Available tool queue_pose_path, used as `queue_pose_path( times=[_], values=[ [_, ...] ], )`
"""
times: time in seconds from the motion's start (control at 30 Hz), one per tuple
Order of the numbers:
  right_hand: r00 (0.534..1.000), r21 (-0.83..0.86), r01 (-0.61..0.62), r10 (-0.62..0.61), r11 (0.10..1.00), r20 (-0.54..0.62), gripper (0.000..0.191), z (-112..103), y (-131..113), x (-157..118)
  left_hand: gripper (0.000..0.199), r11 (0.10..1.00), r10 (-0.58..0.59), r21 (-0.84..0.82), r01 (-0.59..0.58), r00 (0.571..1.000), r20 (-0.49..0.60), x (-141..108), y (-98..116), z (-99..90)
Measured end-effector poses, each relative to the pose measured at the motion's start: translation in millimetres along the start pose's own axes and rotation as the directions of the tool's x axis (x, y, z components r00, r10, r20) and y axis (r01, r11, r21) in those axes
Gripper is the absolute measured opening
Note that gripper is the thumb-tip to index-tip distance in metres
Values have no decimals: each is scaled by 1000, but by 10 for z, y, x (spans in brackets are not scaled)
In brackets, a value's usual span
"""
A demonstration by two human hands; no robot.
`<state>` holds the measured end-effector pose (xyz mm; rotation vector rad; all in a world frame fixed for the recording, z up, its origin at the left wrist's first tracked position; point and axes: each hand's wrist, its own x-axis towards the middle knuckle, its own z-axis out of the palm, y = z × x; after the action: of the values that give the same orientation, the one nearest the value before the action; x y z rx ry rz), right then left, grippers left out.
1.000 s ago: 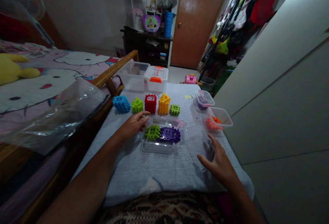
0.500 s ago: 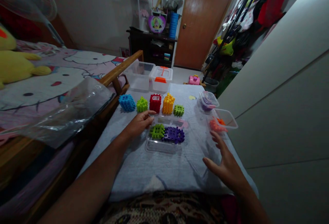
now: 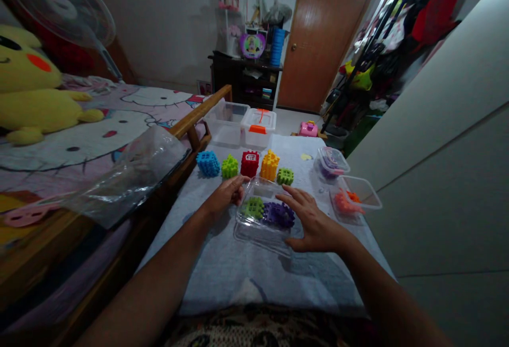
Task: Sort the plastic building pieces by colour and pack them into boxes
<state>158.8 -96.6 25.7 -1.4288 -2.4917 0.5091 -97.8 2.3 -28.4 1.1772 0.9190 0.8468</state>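
In the middle of the cloth is a clear plastic container (image 3: 258,182). A green block piece (image 3: 253,208) and dark purple block pieces (image 3: 278,214) show in or through it. My left hand (image 3: 227,196) has its thumb and fingers pinched on the container's far left corner. My right hand (image 3: 314,222) is at the container's right side with fingers spread and curved; whether it touches the rim I cannot tell. Behind the container stand a blue block stack (image 3: 208,163), a lime stack (image 3: 229,166), a red stack (image 3: 250,164), a yellow stack (image 3: 270,165) and a small green stack (image 3: 285,176).
On the right are an open clear tub (image 3: 371,201) with orange pieces and a lidded tub (image 3: 333,158) with purple pieces. Farther back stand a clear bin (image 3: 228,124) and a box with orange latches (image 3: 258,124). A wooden bed rail (image 3: 199,111) borders the left side.
My right hand has moved left, from beside the orange tub to the container's right side. The container looks turned and tilted in my left hand. The whole view has shifted slightly.
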Motion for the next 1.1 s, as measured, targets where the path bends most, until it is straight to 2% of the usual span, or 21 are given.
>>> queue_pose_path(
  times=[0.17,0.33,0.4,0.47,0.53,0.57,0.63,0.67,0.7,0.73,0.8,0.87,0.97,1.1],
  values=[
    [993,3,57,-57,998,107,98,-44,25,118,48,1000,-6,20,5,1000,10,-5,21,26],
    [991,-31,44,-40,999,131,98,-52,18,145,46,999,-3,39,3,1000,0,11,-20,30],
    [996,-14,15,-14,1000,90,96,-21,41,86,47,998,0,65,0,1000,4,19,-33,22],
    [999,53,-44,45,998,-9,92,49,77,3,46,996,6,91,-6,1000,2,24,-36,13],
    [968,190,-160,192,969,-160,83,160,114,-75,45,993,8,119,-9,1000,5,27,-32,5],
    [925,281,-231,300,931,-234,78,224,130,-104,44,991,7,134,-8,1000,8,28,-30,2],
    [795,464,-348,519,814,-313,69,353,149,-135,43,987,3,162,-6,1000,15,28,-30,3],
    [739,549,-379,601,745,-305,65,411,152,-139,43,984,5,176,-7,1000,15,27,-33,6],
    [704,630,-388,658,673,-269,62,461,151,-136,44,982,9,189,-11,1000,13,25,-37,10],
    [690,706,-379,691,598,-215,58,504,147,-130,44,980,13,200,-16,1000,12,23,-41,14],
    [694,834,-328,712,443,-105,51,563,130,-111,44,975,23,221,-25,1000,13,20,-51,21],
    [695,910,-266,718,318,-48,47,594,108,-94,44,967,34,253,-37,999,19,17,-58,23],
    [689,953,-199,724,228,-29,45,606,81,-77,44,951,54,303,-58,998,20,13,-63,21],
    [692,973,-157,722,171,-15,44,600,71,-67,44,957,47,286,-49,999,14,15,-67,27]
  ],
)
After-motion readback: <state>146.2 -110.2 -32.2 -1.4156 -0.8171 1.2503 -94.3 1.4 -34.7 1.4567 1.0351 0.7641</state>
